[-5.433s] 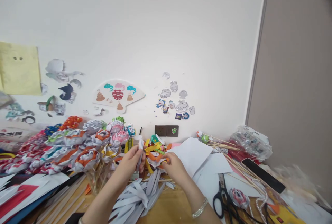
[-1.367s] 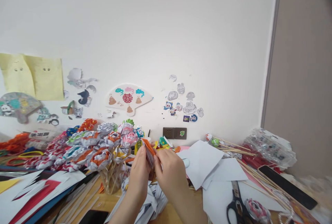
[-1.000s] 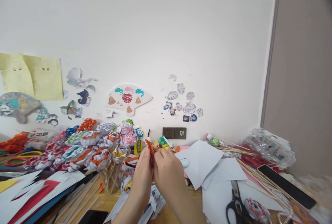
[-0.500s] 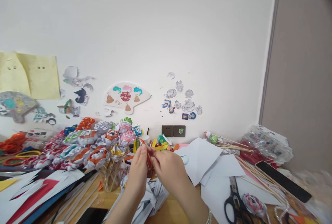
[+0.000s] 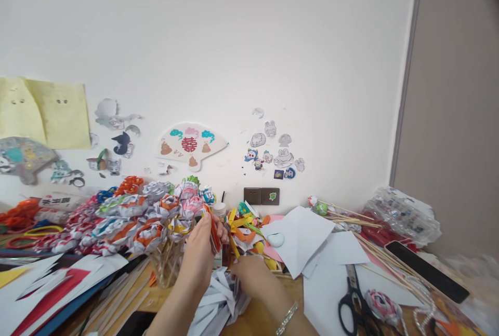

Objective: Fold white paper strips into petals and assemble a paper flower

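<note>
My left hand [image 5: 202, 234] is closed around an orange and white folded paper piece [image 5: 213, 229], held upright above the table. Lower and to its right, my right hand [image 5: 246, 269] is at the edge of a pile of white paper strips [image 5: 218, 299]. Its fingers point down and are mostly hidden, so I cannot see what they touch. Just behind both hands lie yellow and orange paper strips [image 5: 253, 237], along with a small white-lidded jar [image 5: 219, 210].
On the left, many paper flowers [image 5: 146, 232] are bunched in a clear container. White sheets [image 5: 300, 237], black-handled scissors [image 5: 353, 299], a pink and white paper flower [image 5: 382, 305], a phone [image 5: 427, 272] and wooden sticks [image 5: 346, 217] lie on the right. The wall [image 5: 331, 66] rises behind.
My right hand has come away from the paper piece and moved down to the white strips. My left hand still holds the piece, slightly farther left.
</note>
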Action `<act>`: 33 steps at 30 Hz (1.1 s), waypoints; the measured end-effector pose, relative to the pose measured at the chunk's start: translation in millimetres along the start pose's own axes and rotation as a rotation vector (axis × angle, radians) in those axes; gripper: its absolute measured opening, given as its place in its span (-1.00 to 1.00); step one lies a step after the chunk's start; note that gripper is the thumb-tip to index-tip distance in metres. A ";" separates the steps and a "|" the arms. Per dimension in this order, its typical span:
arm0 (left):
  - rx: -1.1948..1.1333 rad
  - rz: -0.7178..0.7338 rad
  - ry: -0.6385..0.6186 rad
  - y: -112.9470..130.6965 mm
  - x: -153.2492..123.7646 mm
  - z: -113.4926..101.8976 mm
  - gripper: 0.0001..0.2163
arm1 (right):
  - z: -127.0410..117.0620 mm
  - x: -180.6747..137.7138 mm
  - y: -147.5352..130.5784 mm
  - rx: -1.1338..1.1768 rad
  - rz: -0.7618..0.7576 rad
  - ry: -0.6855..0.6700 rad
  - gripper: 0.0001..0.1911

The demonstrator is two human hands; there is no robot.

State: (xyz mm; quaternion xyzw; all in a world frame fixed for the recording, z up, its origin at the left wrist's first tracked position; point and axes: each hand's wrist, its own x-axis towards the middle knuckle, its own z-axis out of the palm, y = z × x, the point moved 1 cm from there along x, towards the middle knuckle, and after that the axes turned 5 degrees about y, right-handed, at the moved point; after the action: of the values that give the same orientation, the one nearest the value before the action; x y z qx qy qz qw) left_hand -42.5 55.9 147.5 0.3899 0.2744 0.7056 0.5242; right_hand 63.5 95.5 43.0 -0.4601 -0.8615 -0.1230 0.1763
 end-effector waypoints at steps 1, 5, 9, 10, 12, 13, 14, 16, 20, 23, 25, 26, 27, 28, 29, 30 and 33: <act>0.004 -0.002 -0.010 -0.4 -0.1 -0.4 -0.66 | 0.7 0.8 -0.4 -0.003 0.004 0.000 -0.71; 0.037 -0.008 -0.038 -3.0 0.8 -2.4 -0.67 | -4.4 3.3 1.9 0.025 0.005 0.043 -0.81; 0.074 0.008 -0.033 -5.4 3.2 -4.9 -0.67 | -25.4 5.8 9.5 0.058 0.058 0.139 -0.90; 0.084 0.014 -0.033 -6.1 3.8 -5.4 -0.67 | -33.7 6.1 11.6 0.065 0.081 0.170 -0.90; 0.102 0.028 -0.039 -7.7 4.5 -6.2 -0.68 | -53.5 5.5 14.5 0.084 0.122 0.233 -0.86; 0.114 0.034 -0.045 -8.5 4.4 -6.2 -0.68 | -64.6 4.4 15.0 0.101 0.138 0.264 -0.84; 0.127 0.039 -0.049 -9.3 3.9 -6.0 -0.68 | -76.1 2.8 14.7 0.134 0.153 0.302 -0.81; 0.172 0.058 -0.058 -10.4 1.7 -4.4 -0.66 | -98.5 -1.6 11.9 0.371 0.189 0.444 -0.74; 0.284 0.121 -0.001 -10.2 -6.5 1.7 -0.71 | -125.4 -8.2 -1.1 0.635 0.255 0.590 -0.72; 0.299 0.112 0.056 -12.0 -12.6 5.1 -0.84 | -127.9 -7.8 -10.3 0.740 0.315 0.635 -0.80; 0.287 0.070 0.082 -15.5 -14.9 5.7 -0.86 | -125.7 -6.3 -14.0 0.818 0.372 0.667 -0.87; 0.282 0.042 0.100 -17.6 -15.4 5.5 -0.86 | -124.7 -5.7 -15.4 0.849 0.399 0.685 -0.89; 0.276 0.009 0.109 -19.7 -15.7 5.3 -0.84 | -123.9 -5.2 -16.6 0.876 0.422 0.701 -0.90; 0.268 -0.027 0.107 -21.7 -15.8 5.2 -0.82 | -123.5 -5.0 -17.8 0.902 0.441 0.715 -0.90; 0.257 -0.063 0.095 -23.4 -16.0 5.4 -0.80 | -123.5 -5.1 -19.0 0.927 0.456 0.725 -0.91; 0.244 -0.096 0.075 -24.5 -16.2 5.8 -0.78 | -123.8 -5.3 -20.1 0.952 0.467 0.729 -0.91; 0.215 -0.153 0.000 -24.6 -18.2 8.4 -0.73 | -125.3 -6.7 -22.0 0.986 0.478 0.716 -0.90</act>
State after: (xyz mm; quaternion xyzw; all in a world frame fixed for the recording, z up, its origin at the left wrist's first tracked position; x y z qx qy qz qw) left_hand -19.9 45.8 127.7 0.4218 0.3772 0.6300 0.5318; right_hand 72.5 31.7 152.8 -0.4348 -0.5789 0.1834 0.6650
